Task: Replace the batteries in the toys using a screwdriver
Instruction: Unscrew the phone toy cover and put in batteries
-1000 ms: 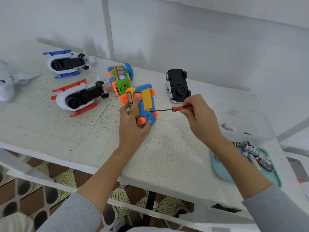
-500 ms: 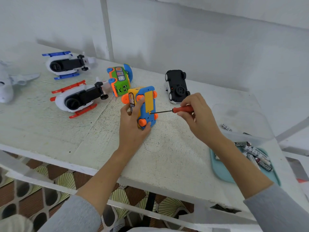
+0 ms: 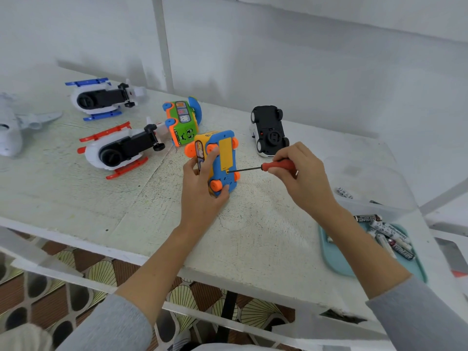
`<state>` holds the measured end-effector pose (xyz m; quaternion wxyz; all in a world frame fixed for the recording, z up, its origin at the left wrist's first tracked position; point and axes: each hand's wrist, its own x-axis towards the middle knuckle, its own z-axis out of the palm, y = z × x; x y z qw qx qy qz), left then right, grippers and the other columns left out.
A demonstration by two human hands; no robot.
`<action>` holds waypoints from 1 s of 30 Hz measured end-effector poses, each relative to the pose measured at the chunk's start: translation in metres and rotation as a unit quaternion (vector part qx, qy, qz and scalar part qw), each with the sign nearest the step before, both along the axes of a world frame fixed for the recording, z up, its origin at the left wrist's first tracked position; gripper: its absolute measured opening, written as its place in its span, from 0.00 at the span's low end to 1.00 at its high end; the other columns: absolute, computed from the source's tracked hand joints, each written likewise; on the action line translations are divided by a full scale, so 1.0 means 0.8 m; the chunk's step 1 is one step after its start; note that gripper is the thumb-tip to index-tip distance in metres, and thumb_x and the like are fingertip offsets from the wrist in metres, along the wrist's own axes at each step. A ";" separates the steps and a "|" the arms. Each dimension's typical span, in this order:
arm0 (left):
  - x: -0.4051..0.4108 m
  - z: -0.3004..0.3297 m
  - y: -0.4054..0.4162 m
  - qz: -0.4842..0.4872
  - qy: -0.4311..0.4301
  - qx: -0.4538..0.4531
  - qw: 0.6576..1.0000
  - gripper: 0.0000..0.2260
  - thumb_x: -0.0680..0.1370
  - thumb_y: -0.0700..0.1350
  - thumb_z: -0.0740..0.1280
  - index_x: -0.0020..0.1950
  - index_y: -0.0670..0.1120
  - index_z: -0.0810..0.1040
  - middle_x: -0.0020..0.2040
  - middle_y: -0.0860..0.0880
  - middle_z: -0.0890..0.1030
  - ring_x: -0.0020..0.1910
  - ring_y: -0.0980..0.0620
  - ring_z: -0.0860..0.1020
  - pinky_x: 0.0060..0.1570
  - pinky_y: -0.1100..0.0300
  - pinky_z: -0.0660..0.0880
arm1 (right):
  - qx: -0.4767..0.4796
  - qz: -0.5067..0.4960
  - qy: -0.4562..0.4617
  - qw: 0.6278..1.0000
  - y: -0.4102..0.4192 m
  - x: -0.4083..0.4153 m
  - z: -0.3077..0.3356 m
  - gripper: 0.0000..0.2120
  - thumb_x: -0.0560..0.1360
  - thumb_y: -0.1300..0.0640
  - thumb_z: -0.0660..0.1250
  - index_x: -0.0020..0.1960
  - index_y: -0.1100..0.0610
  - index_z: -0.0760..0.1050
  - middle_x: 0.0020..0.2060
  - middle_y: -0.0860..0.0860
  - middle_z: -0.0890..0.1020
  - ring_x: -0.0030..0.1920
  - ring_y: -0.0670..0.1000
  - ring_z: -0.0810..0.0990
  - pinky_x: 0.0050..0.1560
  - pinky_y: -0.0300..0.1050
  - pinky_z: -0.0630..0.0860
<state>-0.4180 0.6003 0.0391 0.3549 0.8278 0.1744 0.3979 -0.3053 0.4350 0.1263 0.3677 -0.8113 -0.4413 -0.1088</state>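
Right of your right hand (image 3: pixel 301 178), the teal tray (image 3: pixel 336 259) holds loose batteries (image 3: pixel 390 236); a clear tub (image 3: pixel 374 188) sits just behind it. Your right hand pinches the red-handled screwdriver (image 3: pixel 268 167), its tip against the yellow battery cover on the blue toy car (image 3: pixel 222 163). Your left hand (image 3: pixel 202 193) grips that car, underside up, propped on the table (image 3: pixel 126 211).

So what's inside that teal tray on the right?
The tray holds a loose heap of batteries. The right forearm covers its near left part, and a clear box overlaps its far end, so the count stays unknown.
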 end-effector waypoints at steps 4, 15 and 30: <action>0.002 -0.001 0.000 0.004 0.000 0.003 1.000 0.38 0.72 0.40 0.72 0.70 0.66 0.56 0.68 0.41 0.63 0.63 0.49 0.69 0.51 0.53 0.78 | -0.022 0.017 0.007 1.000 -0.001 0.000 0.002 0.11 0.70 0.63 0.70 0.52 0.60 0.74 0.46 0.50 0.73 0.41 0.41 0.70 0.39 0.30 0.64; 0.001 -0.002 0.001 0.000 0.007 -0.004 1.000 0.36 0.71 0.43 0.71 0.71 0.66 0.56 0.68 0.41 0.63 0.63 0.46 0.71 0.51 0.52 0.79 | -0.049 0.007 0.000 0.999 0.000 0.000 0.006 0.10 0.70 0.59 0.72 0.51 0.57 0.76 0.44 0.49 0.74 0.37 0.35 0.67 0.37 0.31 0.63; -0.001 0.000 -0.001 -0.003 0.012 -0.010 1.000 0.35 0.71 0.46 0.68 0.71 0.67 0.55 0.68 0.43 0.62 0.63 0.49 0.70 0.51 0.51 0.80 | -0.060 -0.003 0.019 0.998 -0.001 -0.005 0.010 0.07 0.70 0.54 0.72 0.44 0.56 0.77 0.39 0.48 0.77 0.37 0.44 0.73 0.36 0.37 0.68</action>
